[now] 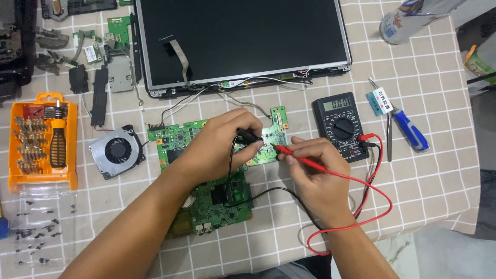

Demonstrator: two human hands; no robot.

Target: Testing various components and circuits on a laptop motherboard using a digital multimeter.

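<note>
Checked tablecloth under a green laptop motherboard (178, 139). Left hand (217, 142) pinches the black probe (249, 136), right hand (315, 173) pinches the red probe (297, 157); both tips meet the board's upper right, between the hands. Multimeter (341, 126) just right.

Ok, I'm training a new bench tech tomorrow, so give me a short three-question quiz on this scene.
1. True or false: the left hand holds the red probe.
2. Which thing lies nearest the multimeter on its right side? A) cooling fan B) blue-handled tool C) orange bit case
3. Fill in: both probe tips touch the green ____.

Key:
1. False. The right hand holds the red probe; the left hand holds the black probe.
2. B.
3. Circuit board, lying on the checked tablecloth in front of the laptop screen panel.
</note>
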